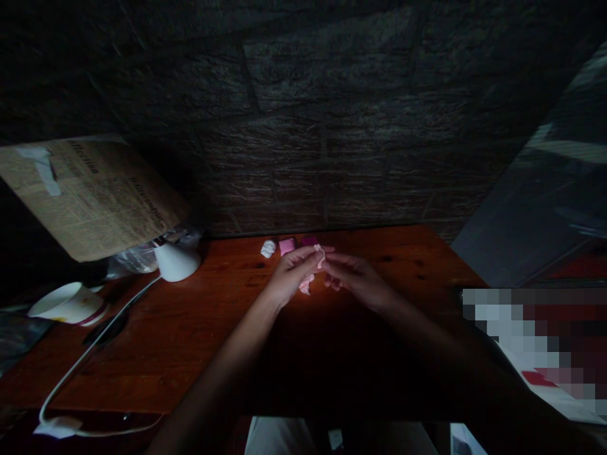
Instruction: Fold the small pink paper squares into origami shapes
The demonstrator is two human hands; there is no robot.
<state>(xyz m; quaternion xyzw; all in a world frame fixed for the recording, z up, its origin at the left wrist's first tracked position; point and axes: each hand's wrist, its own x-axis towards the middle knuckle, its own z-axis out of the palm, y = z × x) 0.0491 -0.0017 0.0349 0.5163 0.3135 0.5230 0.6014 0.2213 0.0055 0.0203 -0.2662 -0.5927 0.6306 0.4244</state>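
Both my hands meet over the wooden table near its back edge. My left hand (290, 273) pinches a small, soft-looking pale pink piece (321, 258), perhaps modelling clay, between thumb and fingers. Fingertips of my right hand (353, 276) close on the same piece from the other side. Just below the left fingers, a crumpled pink lump (306, 285) rests on the tabletop. Behind the hands are a white lump (268, 248), a pink block (286, 246) and a dark magenta block (309, 241), the last two partly hidden by my fingers.
A white cone-shaped object (175, 260) stands left on the wooden table (199, 328), by a printed brown paper bag (104, 196). A white paper bowl (69, 304) and a white cable (97, 341) lie farther left. A dark brick-patterned wall (303, 139) rises behind.
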